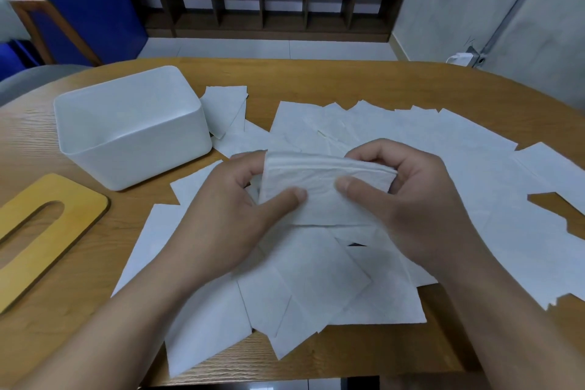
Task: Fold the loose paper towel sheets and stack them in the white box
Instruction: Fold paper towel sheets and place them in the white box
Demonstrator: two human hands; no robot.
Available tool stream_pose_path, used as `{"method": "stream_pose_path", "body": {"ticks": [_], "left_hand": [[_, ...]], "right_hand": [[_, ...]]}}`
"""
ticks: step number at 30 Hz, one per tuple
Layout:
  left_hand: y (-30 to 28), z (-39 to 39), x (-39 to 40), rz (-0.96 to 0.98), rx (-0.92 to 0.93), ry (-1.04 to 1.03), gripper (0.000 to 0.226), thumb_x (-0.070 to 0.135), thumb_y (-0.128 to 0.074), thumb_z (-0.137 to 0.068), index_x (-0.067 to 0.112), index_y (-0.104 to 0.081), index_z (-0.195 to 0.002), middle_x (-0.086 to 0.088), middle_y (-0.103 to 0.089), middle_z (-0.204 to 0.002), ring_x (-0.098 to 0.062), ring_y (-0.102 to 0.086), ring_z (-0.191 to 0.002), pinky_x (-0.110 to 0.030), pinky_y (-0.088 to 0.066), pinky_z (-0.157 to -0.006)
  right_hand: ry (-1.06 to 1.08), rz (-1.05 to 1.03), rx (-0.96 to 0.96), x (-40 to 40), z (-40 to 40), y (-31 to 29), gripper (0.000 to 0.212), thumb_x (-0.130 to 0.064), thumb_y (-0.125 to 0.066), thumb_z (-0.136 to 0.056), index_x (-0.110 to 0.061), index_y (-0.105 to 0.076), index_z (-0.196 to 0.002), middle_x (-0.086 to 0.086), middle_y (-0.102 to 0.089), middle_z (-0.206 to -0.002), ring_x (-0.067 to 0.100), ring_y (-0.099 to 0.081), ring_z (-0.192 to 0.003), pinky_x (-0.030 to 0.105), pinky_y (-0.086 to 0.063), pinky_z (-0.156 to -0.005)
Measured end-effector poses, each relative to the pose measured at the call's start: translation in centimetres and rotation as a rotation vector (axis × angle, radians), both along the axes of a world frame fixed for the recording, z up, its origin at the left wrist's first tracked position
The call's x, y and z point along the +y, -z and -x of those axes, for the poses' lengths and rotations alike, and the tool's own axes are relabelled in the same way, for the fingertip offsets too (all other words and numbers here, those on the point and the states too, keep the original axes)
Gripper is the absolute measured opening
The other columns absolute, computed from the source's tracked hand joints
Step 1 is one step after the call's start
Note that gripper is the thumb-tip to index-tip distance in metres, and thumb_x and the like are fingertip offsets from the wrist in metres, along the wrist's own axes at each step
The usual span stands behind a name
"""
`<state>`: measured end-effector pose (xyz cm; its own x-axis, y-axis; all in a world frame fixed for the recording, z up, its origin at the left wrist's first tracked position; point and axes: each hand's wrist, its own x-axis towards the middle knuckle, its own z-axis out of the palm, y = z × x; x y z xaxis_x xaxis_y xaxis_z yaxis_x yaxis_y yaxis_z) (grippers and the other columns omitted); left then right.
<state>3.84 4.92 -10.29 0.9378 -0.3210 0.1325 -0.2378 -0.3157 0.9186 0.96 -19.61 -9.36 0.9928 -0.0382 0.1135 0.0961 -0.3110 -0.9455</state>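
Note:
A folded paper towel sheet (323,187) is held just above the table's middle. My left hand (234,215) pinches its left side, thumb on top and fingers behind. My right hand (408,199) pinches its right side the same way. The white box (126,123) stands open at the back left, apart from both hands; nothing shows inside it. Several loose paper towel sheets (310,282) lie flat and overlapping under and around my hands.
A yellow wooden lid with an oval slot (41,231) lies at the left, in front of the box. The wooden table (72,320) has a rounded far edge. More sheets (474,149) spread to the right edge. A chair (38,25) and shelving stand behind the table.

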Motion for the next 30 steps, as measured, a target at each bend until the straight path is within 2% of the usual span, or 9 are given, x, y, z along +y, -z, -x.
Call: {"method": "stream_pose_path", "body": {"ticks": [4,7,9,11,14,17,22,27,30], "left_hand": [[0.6,-0.1,-0.6,0.208,0.006,-0.031,0.02,0.014,-0.073,-0.105,0.02,-0.079,-0.123,0.004,-0.082,-0.119,-0.022,-0.077,-0.113,-0.053,-0.061,-0.101],[1.1,-0.1,-1.2,0.306,0.031,-0.065,0.021,0.009,-0.071,-0.105,0.015,-0.076,-0.125,0.002,-0.082,-0.119,-0.022,-0.078,-0.112,-0.044,-0.063,-0.098],[1.6,0.0,-1.3,0.329,0.09,-0.069,0.021,0.008,-0.073,-0.104,0.014,-0.074,-0.124,-0.002,-0.082,-0.118,-0.026,-0.078,-0.111,-0.048,-0.064,-0.097],[2.1,0.0,-1.3,0.299,0.103,-0.1,0.02,0.007,-0.078,-0.1,0.017,-0.073,-0.116,-0.002,-0.081,-0.11,-0.027,-0.078,-0.103,-0.052,-0.064,-0.09],[2.5,0.0,-1.2,0.207,0.056,-0.2,0.037,0.005,-0.086,-0.091,0.028,-0.067,-0.114,0.003,-0.076,-0.107,-0.025,-0.075,-0.101,-0.054,-0.063,-0.088],[2.5,0.3,-1.6,0.301,0.075,-0.18,0.05,-0.003,-0.081,-0.092,0.027,-0.061,-0.125,-0.008,-0.073,-0.107,-0.036,-0.073,-0.096,-0.058,-0.062,-0.085],[2.5,0.6,-2.2,0.286,0.083,-0.194,0.039,-0.003,-0.078,-0.093,0.021,-0.06,-0.117,-0.007,-0.068,-0.102,-0.034,-0.069,-0.087,-0.051,-0.059,-0.07],[2.5,0.5,-2.2,0.269,0.109,-0.211,0.04,0.009,-0.074,-0.084,0.028,-0.058,-0.115,-0.005,-0.069,-0.099,-0.028,-0.068,-0.084,-0.045,-0.058,-0.07],[2.5,0.7,-2.5,0.239,0.072,-0.223,0.033,0.011,-0.07,-0.08,0.026,-0.057,-0.106,-0.005,-0.068,-0.098,-0.032,-0.064,-0.084,-0.048,-0.054,-0.068]], "right_hand": [[0.039,-0.253,-0.006,1.1,0.0,0.3,0.036,-0.006,-0.083,-0.094,-0.027,-0.077,-0.123,0.008,-0.079,-0.108,0.036,-0.078,-0.099,0.062,-0.064,-0.09],[0.044,-0.342,0.023,1.7,-0.1,0.9,0.051,-0.002,-0.082,-0.094,-0.031,-0.072,-0.134,0.005,-0.077,-0.119,0.03,-0.079,-0.106,0.055,-0.065,-0.097],[0.068,-0.292,0.031,2.1,-0.1,1.5,0.056,-0.005,-0.083,-0.093,-0.037,-0.07,-0.136,-0.002,-0.077,-0.121,0.025,-0.079,-0.106,0.053,-0.065,-0.097],[0.07,-0.28,0.035,2.6,-0.1,2.2,0.058,-0.004,-0.083,-0.093,-0.039,-0.068,-0.137,-0.002,-0.077,-0.119,0.026,-0.079,-0.107,0.057,-0.064,-0.097],[0.062,-0.25,0.025,3.2,-0.1,2.6,0.061,-0.004,-0.082,-0.094,-0.039,-0.065,-0.14,-0.001,-0.076,-0.116,0.025,-0.078,-0.108,0.057,-0.064,-0.095],[0.084,-0.24,0.001,3.4,-0.1,2.6,0.061,-0.006,-0.083,-0.093,-0.04,-0.063,-0.139,-0.002,-0.076,-0.117,0.025,-0.078,-0.107,0.055,-0.066,-0.093],[0.112,-0.247,-0.029,3.3,0.1,2.5,0.056,-0.004,-0.082,-0.093,-0.033,-0.063,-0.136,0.0,-0.077,-0.107,0.026,-0.077,-0.096,0.057,-0.066,-0.084],[0.107,-0.244,0.037,3.4,0.1,2.8,0.05,-0.013,-0.083,-0.09,-0.036,-0.066,-0.131,0.0,-0.073,-0.111,0.032,-0.077,-0.093,0.063,-0.065,-0.078],[0.123,-0.223,0.005,3.6,0.2,2.9,0.047,-0.004,-0.08,-0.092,-0.031,-0.065,-0.127,-0.003,-0.073,-0.108,0.032,-0.075,-0.088,0.061,-0.065,-0.071]]}}
